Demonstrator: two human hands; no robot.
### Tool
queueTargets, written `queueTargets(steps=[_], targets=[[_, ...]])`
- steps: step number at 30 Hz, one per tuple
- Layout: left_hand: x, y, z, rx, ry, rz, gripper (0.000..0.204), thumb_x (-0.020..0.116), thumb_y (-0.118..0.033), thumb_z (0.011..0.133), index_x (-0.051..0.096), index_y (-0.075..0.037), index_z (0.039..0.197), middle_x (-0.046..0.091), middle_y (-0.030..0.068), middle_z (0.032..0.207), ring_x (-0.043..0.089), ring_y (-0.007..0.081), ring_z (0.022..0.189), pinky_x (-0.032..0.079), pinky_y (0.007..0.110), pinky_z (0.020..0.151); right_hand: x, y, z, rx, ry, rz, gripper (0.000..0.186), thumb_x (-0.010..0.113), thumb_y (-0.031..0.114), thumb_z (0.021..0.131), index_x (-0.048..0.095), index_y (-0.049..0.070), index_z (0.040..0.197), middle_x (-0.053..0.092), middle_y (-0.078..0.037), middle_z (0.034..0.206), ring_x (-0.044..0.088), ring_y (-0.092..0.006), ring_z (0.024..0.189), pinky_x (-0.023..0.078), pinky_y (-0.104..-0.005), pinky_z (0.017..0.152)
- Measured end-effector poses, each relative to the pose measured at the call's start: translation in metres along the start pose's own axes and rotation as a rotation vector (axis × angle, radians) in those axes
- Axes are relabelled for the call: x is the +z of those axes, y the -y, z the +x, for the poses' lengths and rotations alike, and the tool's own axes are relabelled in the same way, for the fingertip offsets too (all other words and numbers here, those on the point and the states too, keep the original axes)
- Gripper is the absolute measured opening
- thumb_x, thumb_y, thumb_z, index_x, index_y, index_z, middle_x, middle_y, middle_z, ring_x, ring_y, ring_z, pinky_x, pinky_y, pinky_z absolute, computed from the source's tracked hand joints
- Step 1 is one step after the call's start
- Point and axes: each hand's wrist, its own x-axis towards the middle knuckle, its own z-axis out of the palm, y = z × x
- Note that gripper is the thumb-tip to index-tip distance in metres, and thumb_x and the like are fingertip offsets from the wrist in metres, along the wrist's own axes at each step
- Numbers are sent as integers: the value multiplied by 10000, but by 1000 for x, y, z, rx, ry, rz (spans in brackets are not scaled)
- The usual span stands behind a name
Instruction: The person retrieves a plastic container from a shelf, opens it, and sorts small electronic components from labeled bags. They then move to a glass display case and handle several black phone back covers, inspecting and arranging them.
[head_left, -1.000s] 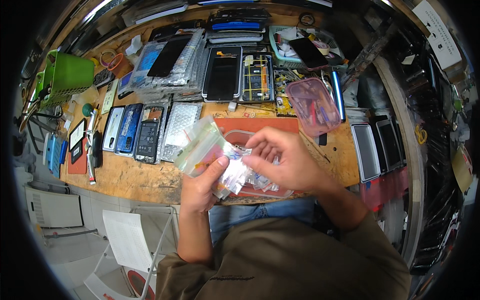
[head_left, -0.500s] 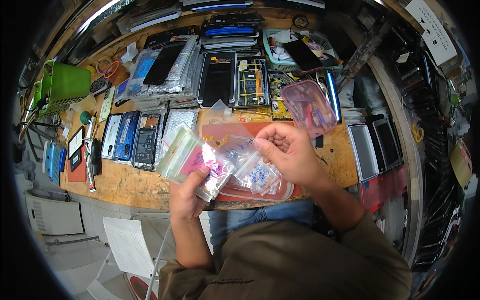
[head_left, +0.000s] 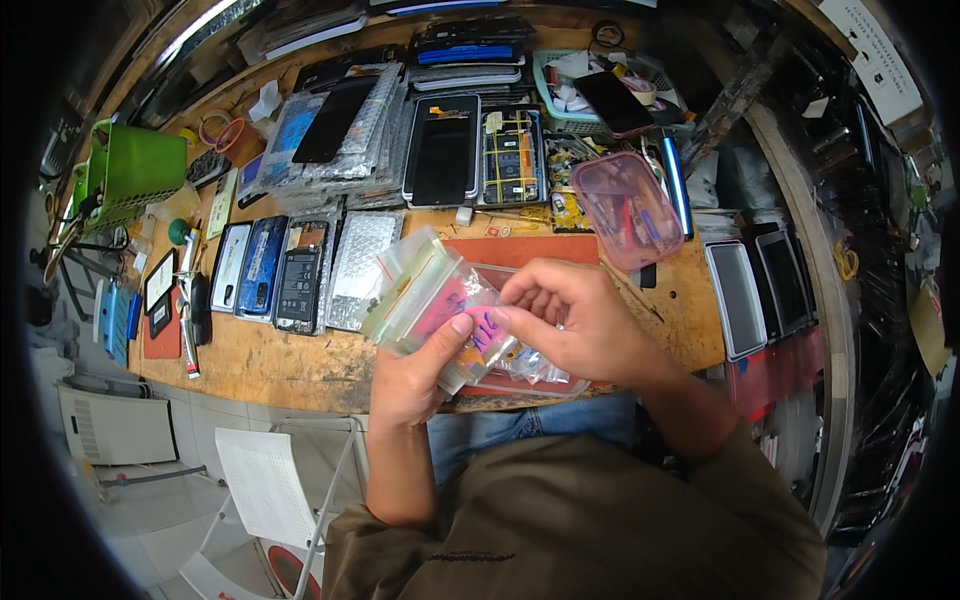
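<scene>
A stack of small clear zip bags (head_left: 410, 290) is gripped in my left hand (head_left: 408, 385), its thumb pressed across the front. The top zip bag (head_left: 482, 318) shows pink inside and has handwriting on it. At that bag's right edge, my right hand (head_left: 585, 320) pinches with thumb and forefinger, the other fingers curled. Below both hands sits a shallow clear plastic container (head_left: 572, 391) with more small bags (head_left: 540, 366) in it, partly hidden by my hands. An orange-red mat (head_left: 550, 250) lies beneath.
Phones without covers (head_left: 302, 275) and a bubble-wrap pouch (head_left: 362, 262) lie left. Behind are stacked wrapped screens (head_left: 370, 150), a large black screen (head_left: 440, 150) and a pink-lidded box of tools (head_left: 625, 205). A green basket (head_left: 140, 160) stands far left; a white chair (head_left: 262, 480) stands below the bench.
My right hand has come to the top bag, where before it held up another clear bag over the container. The stack in my left hand has turned, and the pink-filled bag now lies between both hands.
</scene>
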Motion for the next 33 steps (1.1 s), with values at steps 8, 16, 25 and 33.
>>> queueTargets(steps=[8, 16, 25, 33], targets=[[-21, 1, -2, -14, 41, -190, 577, 647, 33, 913, 479, 55, 1464, 651, 198, 1316, 691, 285, 1155, 595, 426, 974, 7, -18, 13, 100, -157, 204, 119, 711, 97, 1014, 726, -20, 1011, 662, 30, 741, 552, -1, 638, 441, -227, 546], [-21, 10, 0, 5, 16, -128, 527, 719, 18, 949, 526, 39, 1439, 671, 161, 1291, 690, 252, 1137, 598, 393, 950, 9, -22, 9, 132, -179, 252, 130, 685, 88, 1035, 725, -36, 1027, 676, 27, 785, 558, 1, 667, 445, -211, 563], [-33, -1, 0, 215, -134, 54, 698, 700, 23, 942, 408, 19, 1576, 556, 173, 1508, 593, 294, 1338, 557, 438, 1058, -37, -12, -7, 150, -80, -100, 139, 696, 91, 1011, 741, -34, 1052, 716, -39, 840, 650, -84, 698, 524, -260, 636], [-17, 5, 0, 102, -2, 29, 601, 709, -35, 993, 467, 12, 1541, 645, 151, 1362, 650, 239, 1208, 556, 397, 1012, 1, -17, 2, 90, -116, 60, 117, 713, 83, 1000, 732, -18, 1055, 728, -58, 894, 648, -66, 740, 526, -257, 649]])
